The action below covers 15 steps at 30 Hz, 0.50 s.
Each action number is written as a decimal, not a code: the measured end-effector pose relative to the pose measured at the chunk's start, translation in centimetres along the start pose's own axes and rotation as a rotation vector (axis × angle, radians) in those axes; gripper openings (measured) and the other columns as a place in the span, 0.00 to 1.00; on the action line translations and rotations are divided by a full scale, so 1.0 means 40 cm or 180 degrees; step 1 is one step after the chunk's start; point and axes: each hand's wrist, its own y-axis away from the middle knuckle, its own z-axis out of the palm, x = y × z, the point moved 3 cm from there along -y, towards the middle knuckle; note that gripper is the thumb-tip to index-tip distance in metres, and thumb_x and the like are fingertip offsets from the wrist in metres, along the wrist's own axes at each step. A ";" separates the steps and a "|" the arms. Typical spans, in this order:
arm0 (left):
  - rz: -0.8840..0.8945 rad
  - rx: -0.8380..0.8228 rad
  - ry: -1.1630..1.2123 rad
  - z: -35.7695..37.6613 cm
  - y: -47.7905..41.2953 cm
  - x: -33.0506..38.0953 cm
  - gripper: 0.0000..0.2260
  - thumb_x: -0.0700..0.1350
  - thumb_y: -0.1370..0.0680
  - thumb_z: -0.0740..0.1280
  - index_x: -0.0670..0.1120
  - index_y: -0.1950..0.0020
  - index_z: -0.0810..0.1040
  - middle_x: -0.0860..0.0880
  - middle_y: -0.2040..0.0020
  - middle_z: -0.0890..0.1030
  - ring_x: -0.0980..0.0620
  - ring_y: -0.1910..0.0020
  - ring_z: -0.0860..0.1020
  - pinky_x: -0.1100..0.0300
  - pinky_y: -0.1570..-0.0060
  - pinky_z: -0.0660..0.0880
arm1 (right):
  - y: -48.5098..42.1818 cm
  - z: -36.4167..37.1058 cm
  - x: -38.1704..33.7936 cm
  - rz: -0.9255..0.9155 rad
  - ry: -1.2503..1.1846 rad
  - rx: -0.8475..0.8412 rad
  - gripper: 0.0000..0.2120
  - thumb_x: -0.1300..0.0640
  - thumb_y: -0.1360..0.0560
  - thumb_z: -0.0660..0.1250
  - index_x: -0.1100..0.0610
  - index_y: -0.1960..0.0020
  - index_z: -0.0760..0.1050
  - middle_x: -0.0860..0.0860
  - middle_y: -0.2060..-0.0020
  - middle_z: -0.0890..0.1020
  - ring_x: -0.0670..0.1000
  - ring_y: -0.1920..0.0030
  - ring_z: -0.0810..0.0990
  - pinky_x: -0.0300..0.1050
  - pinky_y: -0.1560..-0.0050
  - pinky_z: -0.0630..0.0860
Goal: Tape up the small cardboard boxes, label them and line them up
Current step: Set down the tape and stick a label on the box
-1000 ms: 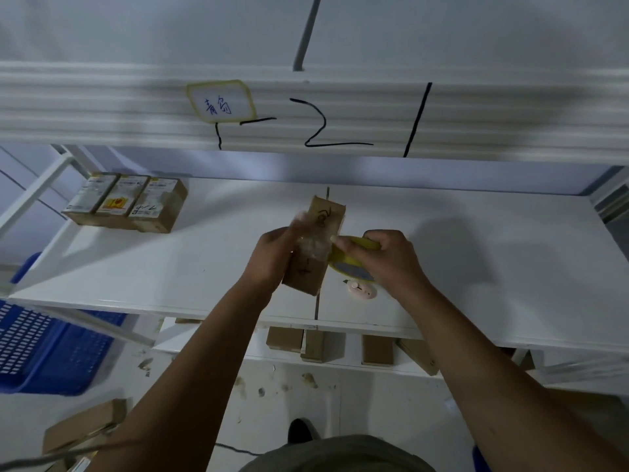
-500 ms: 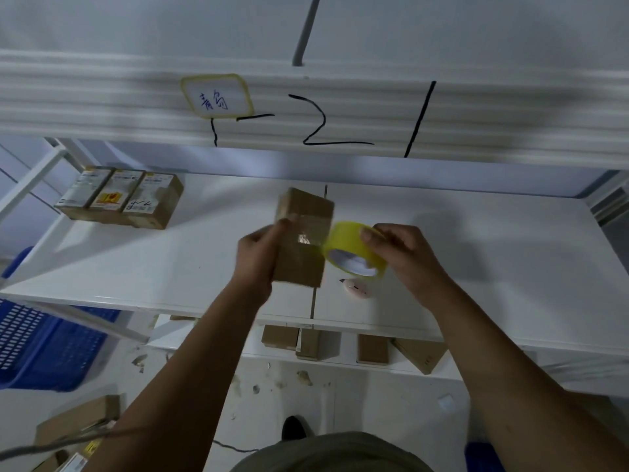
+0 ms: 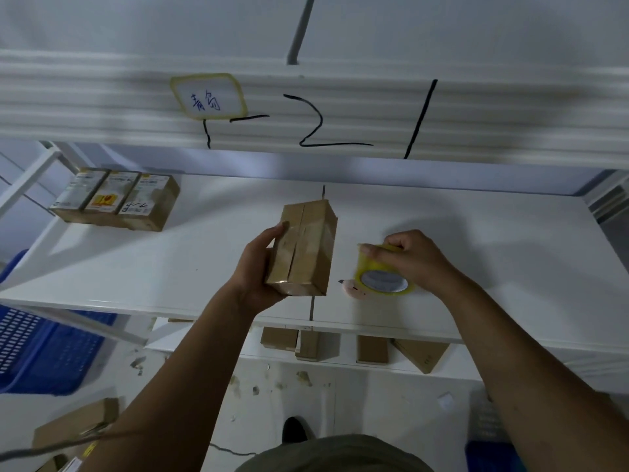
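L hand (image 3: pixel 258 267) grips taped box (image 3: pixel 303 248) above shelf (image 3: pixel 170 267), seam up, prob. for checking. R hand (image 3: pixel 413 258) clamps tape roll (image 3: pixel 381 275), parking it on shelf beside pink cutter (image 3: pixel 352 287).

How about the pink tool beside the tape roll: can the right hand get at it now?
Probably not yet: the right hand grips the yellow tape roll, which hides part of the pink tool. Freed of the roll, its way looks clear.

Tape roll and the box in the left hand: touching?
Apart. Head view: bare white shelf shows between the cardboard box in the left hand and the yellow tape roll held by the right hand.
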 end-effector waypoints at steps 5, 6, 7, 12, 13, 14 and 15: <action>-0.0118 -0.0083 -0.0005 0.005 -0.058 -0.024 0.30 0.65 0.21 0.67 0.45 0.27 0.78 0.42 0.41 0.85 0.42 0.48 0.86 0.47 0.49 0.83 | -0.061 0.028 0.042 0.0230 0.0124 -0.0065 0.28 0.36 0.25 0.73 0.51 0.66 0.61 0.48 0.70 0.61 0.48 0.68 0.64 0.46 0.62 0.62; -0.0108 -0.0191 -0.0048 0.010 -0.062 -0.024 0.31 0.65 0.21 0.67 0.45 0.26 0.76 0.42 0.39 0.84 0.43 0.46 0.85 0.48 0.48 0.83 | -0.070 0.030 0.046 0.0245 0.0032 -0.0137 0.25 0.37 0.24 0.73 0.52 0.65 0.64 0.49 0.70 0.63 0.48 0.67 0.66 0.46 0.60 0.63; -0.0094 -0.0242 -0.0071 0.013 -0.069 -0.025 0.30 0.62 0.20 0.67 0.44 0.25 0.75 0.42 0.40 0.84 0.44 0.47 0.85 0.50 0.48 0.83 | -0.077 0.030 0.052 0.0260 -0.0142 -0.0233 0.23 0.39 0.23 0.72 0.53 0.64 0.67 0.50 0.69 0.64 0.49 0.66 0.67 0.46 0.58 0.64; -0.0046 -0.0232 0.0099 -0.022 -0.104 -0.010 0.25 0.53 0.18 0.68 0.41 0.25 0.75 0.43 0.41 0.84 0.46 0.47 0.85 0.52 0.49 0.84 | -0.078 0.012 0.077 0.0355 -0.1399 -0.0606 0.24 0.35 0.32 0.78 0.57 0.58 0.82 0.54 0.61 0.77 0.52 0.56 0.78 0.56 0.45 0.75; -0.0040 -0.0277 0.0113 -0.036 -0.106 -0.004 0.24 0.54 0.17 0.67 0.41 0.26 0.75 0.43 0.41 0.84 0.46 0.48 0.85 0.54 0.51 0.84 | -0.076 0.005 0.079 0.0312 -0.1654 -0.0601 0.28 0.33 0.36 0.80 0.57 0.54 0.86 0.55 0.57 0.81 0.53 0.53 0.79 0.57 0.40 0.78; -0.0060 -0.0348 0.0127 -0.049 -0.107 -0.001 0.22 0.54 0.17 0.67 0.42 0.27 0.76 0.44 0.43 0.85 0.46 0.50 0.86 0.56 0.54 0.84 | -0.074 -0.003 0.080 0.0250 -0.1903 -0.0592 0.31 0.32 0.40 0.82 0.57 0.52 0.87 0.56 0.53 0.82 0.54 0.51 0.80 0.56 0.38 0.79; -0.0060 -0.0370 0.0117 -0.066 -0.112 0.000 0.21 0.53 0.17 0.66 0.42 0.29 0.77 0.43 0.43 0.85 0.46 0.51 0.86 0.56 0.55 0.85 | -0.072 -0.012 0.082 0.0205 -0.2082 -0.0579 0.31 0.32 0.42 0.83 0.56 0.52 0.88 0.57 0.51 0.82 0.54 0.50 0.80 0.53 0.38 0.81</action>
